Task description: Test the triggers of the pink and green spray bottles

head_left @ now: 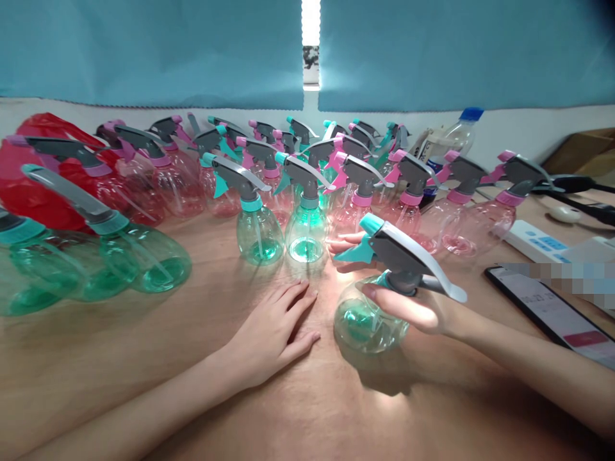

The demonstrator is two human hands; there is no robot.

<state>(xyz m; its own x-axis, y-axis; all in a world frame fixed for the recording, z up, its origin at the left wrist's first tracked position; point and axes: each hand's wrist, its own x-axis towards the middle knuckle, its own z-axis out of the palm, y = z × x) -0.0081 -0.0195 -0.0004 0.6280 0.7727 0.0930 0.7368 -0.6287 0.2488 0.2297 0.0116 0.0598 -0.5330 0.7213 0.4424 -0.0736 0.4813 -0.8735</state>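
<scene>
A clear green spray bottle [369,320] with a grey and turquoise trigger head tilts in my right hand [408,307]. The thumb and fingers wrap round its neck, and the fingers behind are partly hidden. Its base seems slightly above the table, though I cannot be sure. My left hand [276,333] lies flat on the wooden table [230,410], fingers spread and holding nothing. Beyond my hands stand two green spray bottles, one at the left [259,234] and one brightly lit [306,234]. Further green bottles [144,256] stand at the left.
Rows of pink spray bottles [353,208] and green ones fill the back. A red plastic bag [33,186] lies at the far left. At the right are a phone [552,307], a white power strip [535,242] and a blue-capped bottle [461,137]. Blue curtains [154,51] hang behind.
</scene>
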